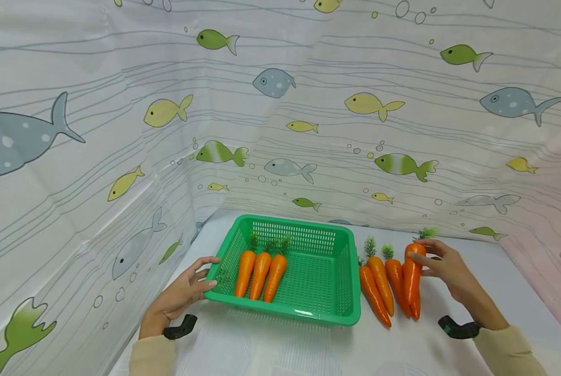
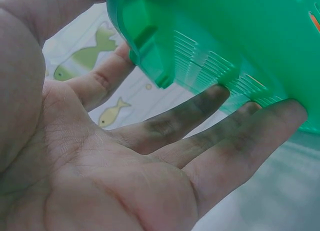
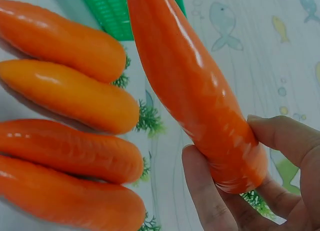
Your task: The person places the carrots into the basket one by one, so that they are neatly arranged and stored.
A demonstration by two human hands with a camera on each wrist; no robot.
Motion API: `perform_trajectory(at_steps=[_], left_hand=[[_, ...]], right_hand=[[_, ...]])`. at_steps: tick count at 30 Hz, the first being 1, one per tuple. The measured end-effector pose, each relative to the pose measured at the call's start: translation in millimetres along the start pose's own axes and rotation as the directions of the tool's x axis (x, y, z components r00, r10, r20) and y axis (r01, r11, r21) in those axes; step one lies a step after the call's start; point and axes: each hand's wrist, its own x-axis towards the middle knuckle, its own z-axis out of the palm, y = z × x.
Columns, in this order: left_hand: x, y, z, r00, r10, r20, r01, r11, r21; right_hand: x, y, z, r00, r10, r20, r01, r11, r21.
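Head view: right of the basket (image 1: 303, 279), the right hand (image 1: 444, 265) pinches a carrot (image 1: 411, 279), presumably light, rigid, slick, best held thick-end; the left hand (image 1: 184, 288) grips the basket's left side.

Over there both forearms (image 1: 484, 307) stretch forward from beige sleeves (image 1: 152, 357), spread wide — the left hand (image 1: 186, 286) turns its palm (image 2: 100, 186) inward, fingers (image 2: 250, 151) long and nearly straight, thumb (image 1: 204, 286) apart; the right hand (image 1: 446, 266) angles across toward the left one — thumb and fingertips (image 3: 280, 133) set in a pinch
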Motion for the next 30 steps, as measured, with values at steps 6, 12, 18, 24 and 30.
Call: perform_trajectory(at_steps=[6,12,18,24,30], left_hand=[[0.5,2.2,-0.4,1.0,-0.006,-0.007,0.006,1.0,0.008],[0.5,3.2,1.7,1.0,-0.016,-0.009,0.016,1.0,-0.001],[-0.2,3.2,3.5,1.0,-0.019,-0.023,0.018,1.0,-0.015],[0.1,4.7,4.2,0.999,-0.019,-0.033,0.019,1.0,-0.011],[0.0,5.5,4.7,0.999,-0.032,-0.039,0.032,0.999,-0.006]], right_hand=[[3.1,-6.7,8.6,0.999,0.002,0.033,-0.003,1.0,0.024],[6.3,-10.1,16.0,0.998,-0.006,0.056,0.004,0.999,0.044],[9.8,-15.6,24.9,0.997,-0.019,0.072,0.014,0.997,0.073],[12.0,-25.1,31.0,0.996,-0.035,0.085,0.027,0.996,0.089],[13.1,-36.9,39.0,0.994,-0.035,0.105,0.024,0.994,0.108]])
